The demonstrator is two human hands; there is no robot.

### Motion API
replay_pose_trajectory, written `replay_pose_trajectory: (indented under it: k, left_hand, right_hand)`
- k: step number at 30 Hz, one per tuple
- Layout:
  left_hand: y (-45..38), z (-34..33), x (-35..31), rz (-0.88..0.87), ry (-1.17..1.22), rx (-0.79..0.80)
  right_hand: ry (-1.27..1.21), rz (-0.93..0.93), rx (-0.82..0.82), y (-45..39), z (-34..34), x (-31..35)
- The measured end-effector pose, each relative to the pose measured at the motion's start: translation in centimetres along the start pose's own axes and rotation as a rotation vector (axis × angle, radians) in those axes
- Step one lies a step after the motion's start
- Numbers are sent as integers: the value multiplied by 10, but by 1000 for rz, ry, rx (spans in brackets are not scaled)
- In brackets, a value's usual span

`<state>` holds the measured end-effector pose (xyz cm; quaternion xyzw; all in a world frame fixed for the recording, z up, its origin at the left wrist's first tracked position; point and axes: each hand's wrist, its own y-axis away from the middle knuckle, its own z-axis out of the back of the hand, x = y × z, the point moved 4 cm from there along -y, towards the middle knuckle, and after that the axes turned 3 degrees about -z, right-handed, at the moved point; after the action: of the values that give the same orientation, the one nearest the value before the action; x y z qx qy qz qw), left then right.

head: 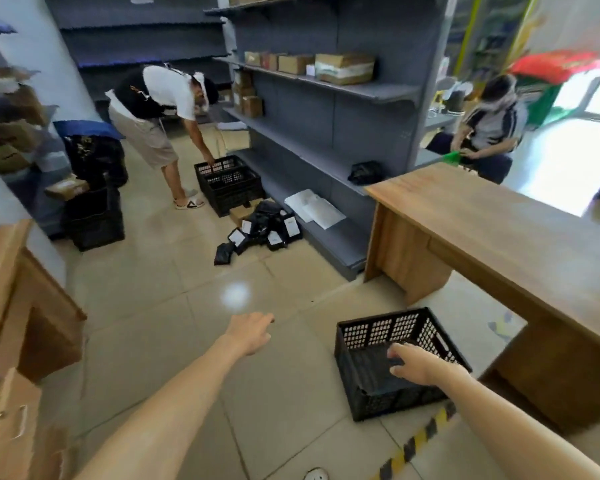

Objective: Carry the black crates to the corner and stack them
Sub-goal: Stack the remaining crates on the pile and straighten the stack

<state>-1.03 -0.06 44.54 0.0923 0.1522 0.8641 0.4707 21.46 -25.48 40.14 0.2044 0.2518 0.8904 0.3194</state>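
A black perforated crate (378, 332) sits empty on the tiled floor at the lower right, beside the wooden desk. My right hand (420, 365) hovers over its open top with loosely curled fingers and holds nothing. My left hand (252, 330) is stretched out over bare floor to the crate's left, relaxed and empty. Farther back, two stacked black crates (229, 183) stand by the grey shelving, with another person bent over them. More black crates (96, 220) are stacked at the left by the wall.
A wooden desk (492, 230) runs along the right. Grey shelving (326, 109) holds cardboard boxes. Black parcels (260, 230) lie scattered on the floor near the shelf base. A seated person (489, 129) is behind the desk. A wooden cabinet (18, 299) stands at the left.
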Motion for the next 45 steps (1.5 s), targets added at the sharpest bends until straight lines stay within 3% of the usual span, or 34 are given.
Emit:
replay_pose_trajectory:
  k: [5,10,20,26,32,39,45]
  left_hand:
    - [-100,32,-63,-159,-9,-2]
    - [-198,63,-95,-233,-101,29]
    - [-310,65,-271,-418,-215,120]
    - [-366,74,-355,-344,-189,153]
    - [-403,70,-427,-319,-6,179]
    - [-430,28,-388,-237,-40,352]
    - [-474,41,-313,-59,16,310]
  right_hand:
    - [-58,-129,23,-29,45,-68]
    - [-161,-185,-77,-62,93,-114]
    - [-289,-379,33,-77,82,-284]
    - [-299,-333,-35,-95,151,-386]
    - [-296,-332,-84,-136,196,-460]
    - [-159,-103,95,-224,226,-414]
    - [-33,16,186,-276,272,-371]
